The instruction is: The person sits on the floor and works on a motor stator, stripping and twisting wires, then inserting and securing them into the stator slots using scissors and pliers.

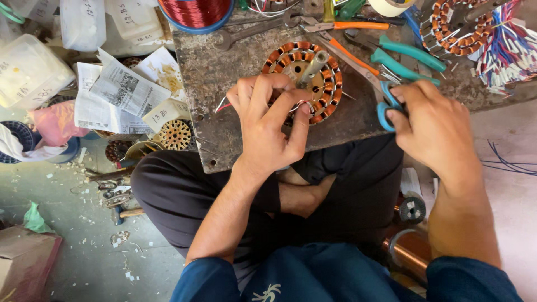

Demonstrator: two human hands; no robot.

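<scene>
A round motor stator [305, 67] wound with copper coils lies on a worn metal work plate [224, 72], a grey shaft standing from its middle. My left hand [268, 120] rests on its near edge and pinches thin white and red wires there. My right hand [433, 131] is at the plate's right side, fingers through the blue handles of a pair of scissors [387, 103]. I sit cross-legged with the plate over my lap.
Orange-handled pliers [349, 25], teal-handled pliers [400, 56], a wrench [251, 32] and a red wire spool [194, 14] lie at the plate's far side. A second stator [458, 28] with coloured leads is at right. Papers, bags and parts [123, 89] crowd the floor at left.
</scene>
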